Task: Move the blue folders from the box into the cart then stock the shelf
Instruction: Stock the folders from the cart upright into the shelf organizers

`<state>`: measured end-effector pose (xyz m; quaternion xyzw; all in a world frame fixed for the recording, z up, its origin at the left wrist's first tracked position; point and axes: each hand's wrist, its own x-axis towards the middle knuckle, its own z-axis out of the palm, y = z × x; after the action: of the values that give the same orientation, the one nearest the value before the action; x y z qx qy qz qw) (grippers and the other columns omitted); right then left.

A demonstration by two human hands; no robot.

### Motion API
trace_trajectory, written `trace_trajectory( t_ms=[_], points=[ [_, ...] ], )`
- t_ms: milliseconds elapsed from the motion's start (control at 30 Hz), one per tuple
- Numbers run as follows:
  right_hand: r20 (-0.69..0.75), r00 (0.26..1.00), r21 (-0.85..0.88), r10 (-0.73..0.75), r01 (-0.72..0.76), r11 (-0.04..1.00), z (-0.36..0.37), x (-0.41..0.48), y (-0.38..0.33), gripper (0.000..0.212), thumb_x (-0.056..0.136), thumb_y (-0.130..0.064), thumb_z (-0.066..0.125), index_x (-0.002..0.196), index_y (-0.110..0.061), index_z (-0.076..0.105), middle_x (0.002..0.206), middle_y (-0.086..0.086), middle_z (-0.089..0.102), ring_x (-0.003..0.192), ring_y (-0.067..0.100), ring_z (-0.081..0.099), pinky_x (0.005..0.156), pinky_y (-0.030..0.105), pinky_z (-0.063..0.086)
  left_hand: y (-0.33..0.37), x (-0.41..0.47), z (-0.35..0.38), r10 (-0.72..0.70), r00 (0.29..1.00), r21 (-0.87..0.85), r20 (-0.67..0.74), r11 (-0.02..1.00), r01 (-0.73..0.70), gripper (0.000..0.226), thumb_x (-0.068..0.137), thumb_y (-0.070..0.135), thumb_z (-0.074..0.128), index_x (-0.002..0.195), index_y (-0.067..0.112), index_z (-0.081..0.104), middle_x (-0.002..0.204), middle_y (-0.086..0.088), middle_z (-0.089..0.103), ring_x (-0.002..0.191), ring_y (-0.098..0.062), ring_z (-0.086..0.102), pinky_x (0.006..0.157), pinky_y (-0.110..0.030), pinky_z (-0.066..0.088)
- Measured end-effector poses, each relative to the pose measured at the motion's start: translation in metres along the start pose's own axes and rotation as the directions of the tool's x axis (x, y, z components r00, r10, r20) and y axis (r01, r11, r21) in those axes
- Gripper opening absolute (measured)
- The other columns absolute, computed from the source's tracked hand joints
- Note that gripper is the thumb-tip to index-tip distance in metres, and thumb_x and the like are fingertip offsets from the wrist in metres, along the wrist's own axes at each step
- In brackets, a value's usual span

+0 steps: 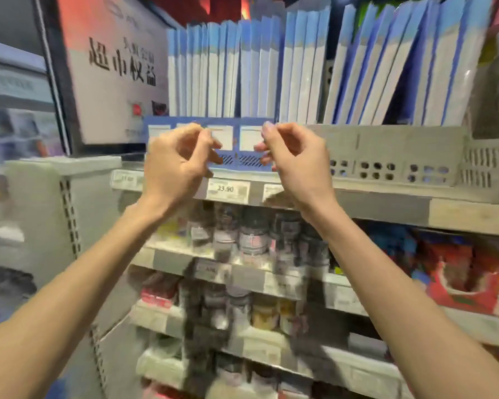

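Blue folders (225,70): Packed on edge along the top shelf (386,205), spines outward, blue at the top and pale below. The left batch stands upright in a blue tray (242,161). The right batch leans to the right in a grey tray (386,156).
Left hand (176,165): Raised just in front of the blue tray's left end, fingers half-curled and thumb apart from them, holding nothing. Blur hides whether the fingertips touch the tray.
Right hand (297,162): Raised at the tray's right end in the same loose claw, also holding nothing; contact with the tray cannot be told.
Box and cart: Neither is in view.
Likely handling: Each folder looks thin, light and fairly stiff, with a glossy wrap that may slide under the fingers. A tight row probably behaves as one heavy block.
Where to take hold: Judging by the packing, a pinch on the upper spine should suit a single folder. For a batch, flat palms pressed on the two outer faces look the surer hold.
What could go wrong: The leaning right batch seems ready to slump further if its support is disturbed.
Around the shelf: A sign with large printed characters (118,67) stands far left, a price tag (227,190) reads 23.90, and bottles (251,234) fill the shelves below.
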<state>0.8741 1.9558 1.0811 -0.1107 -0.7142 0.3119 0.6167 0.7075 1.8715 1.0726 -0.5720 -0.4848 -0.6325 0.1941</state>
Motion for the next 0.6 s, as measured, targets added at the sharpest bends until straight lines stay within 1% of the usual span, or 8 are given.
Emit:
trace_trajectory(
  t_ms=[100, 167, 267, 367, 433, 500, 567, 600],
  points=[
    [0.099, 0.993, 0.132, 0.061, -0.073, 0.989, 0.053, -0.031, 0.000, 0.025, 0.096, -0.035, 0.062, 0.085, -0.014, 0.067, 0.077, 0.002, 0.075, 0.070, 0.019, 0.071, 0.068, 0.033, 0.055, -0.008, -0.041, -0.057, -0.083, 0.995, 0.058, -0.047, 0.995, 0.086, 0.034, 0.100, 0.033, 0.049, 0.083, 0.012, 0.070, 0.071, -0.010, 0.071, 0.060, -0.021, 0.071, 0.051, -0.031, 0.053],
    [0.220, 0.971, 0.230, 0.095, -0.146, 0.962, 0.089, -0.057, -0.005, 0.024, 0.097, -0.033, 0.062, 0.087, -0.012, 0.067, 0.079, 0.004, 0.075, 0.071, 0.017, 0.070, 0.066, 0.028, 0.054, -0.014, -0.067, -0.097, -0.136, 0.987, 0.130, -0.088, 0.981, 0.147, 0.033, 0.100, 0.031, 0.049, 0.084, 0.011, 0.069, 0.072, -0.008, 0.070, 0.064, -0.021, 0.072, 0.051, -0.031, 0.054],
    [0.317, 0.944, 0.286, 0.089, -0.185, 0.940, 0.125, -0.084, -0.003, 0.018, 0.097, -0.026, 0.062, 0.088, -0.012, 0.068, 0.081, 0.007, 0.075, 0.072, 0.018, 0.071, 0.063, 0.023, 0.053, -0.026, -0.094, -0.134, -0.206, 0.972, 0.174, -0.114, 0.959, 0.224, 0.032, 0.099, 0.035, 0.050, 0.082, 0.016, 0.068, 0.072, -0.005, 0.070, 0.066, -0.020, 0.073, 0.052, -0.030, 0.054],
    [0.416, 0.905, 0.300, 0.088, -0.227, 0.927, 0.170, -0.112, 0.000, 0.016, 0.097, -0.026, 0.062, 0.088, -0.014, 0.067, 0.079, 0.003, 0.074, 0.068, 0.019, 0.071, 0.063, 0.025, 0.053, -0.036, -0.121, -0.175, -0.281, 0.945, 0.240, -0.170, 0.918, 0.316, 0.033, 0.097, 0.039, 0.050, 0.082, 0.016, 0.068, 0.074, -0.008, 0.071, 0.065, -0.019, 0.072, 0.052, -0.031, 0.053],
    [0.475, 0.873, 0.313, 0.111, -0.286, 0.905, 0.198, -0.130, 0.000, 0.017, 0.097, -0.024, 0.062, 0.090, -0.009, 0.067, 0.080, 0.005, 0.074, 0.068, 0.021, 0.070, 0.063, 0.028, 0.055, -0.047, -0.138, -0.203, -0.287, 0.934, 0.303, -0.214, 0.889, 0.343, 0.033, 0.101, 0.032, 0.050, 0.084, 0.011, 0.069, 0.075, -0.007, 0.072, 0.068, -0.020, 0.074, 0.052, -0.036, 0.054],
    [0.527, 0.842, 0.338, 0.117, -0.334, 0.880, 0.228, -0.148, 0.003, 0.018, 0.097, -0.025, 0.062, 0.089, -0.009, 0.068, 0.080, 0.006, 0.075, 0.068, 0.021, 0.070, 0.069, 0.037, 0.056, -0.057, -0.154, -0.229, -0.289, 0.922, 0.378, -0.259, 0.848, 0.372, 0.033, 0.102, 0.031, 0.049, 0.085, 0.011, 0.070, 0.074, -0.004, 0.073, 0.066, -0.020, 0.073, 0.055, -0.038, 0.056],
    [0.559, 0.820, 0.331, 0.118, -0.351, 0.876, 0.258, -0.167, 0.006, 0.019, 0.095, -0.032, 0.063, 0.086, -0.015, 0.067, 0.079, 0.006, 0.074, 0.072, 0.025, 0.070, 0.073, 0.045, 0.058, -0.069, -0.169, -0.251, -0.303, 0.902, 0.403, -0.309, 0.817, 0.412, 0.036, 0.101, 0.035, 0.049, 0.085, 0.012, 0.070, 0.070, -0.003, 0.074, 0.058, -0.018, 0.070, 0.056, -0.037, 0.055],
    [0.579, 0.807, 0.332, 0.118, -0.365, 0.870, 0.274, -0.177, 0.006, 0.019, 0.093, -0.036, 0.064, 0.085, -0.018, 0.067, 0.079, 0.006, 0.073, 0.074, 0.028, 0.070, 0.074, 0.049, 0.058, -0.075, -0.177, -0.263, -0.305, 0.892, 0.421, -0.333, 0.799, 0.430, 0.035, 0.102, 0.033, 0.049, 0.084, 0.011, 0.070, 0.069, -0.003, 0.074, 0.055, -0.018, 0.069, 0.056, -0.036, 0.054]
  ],
)
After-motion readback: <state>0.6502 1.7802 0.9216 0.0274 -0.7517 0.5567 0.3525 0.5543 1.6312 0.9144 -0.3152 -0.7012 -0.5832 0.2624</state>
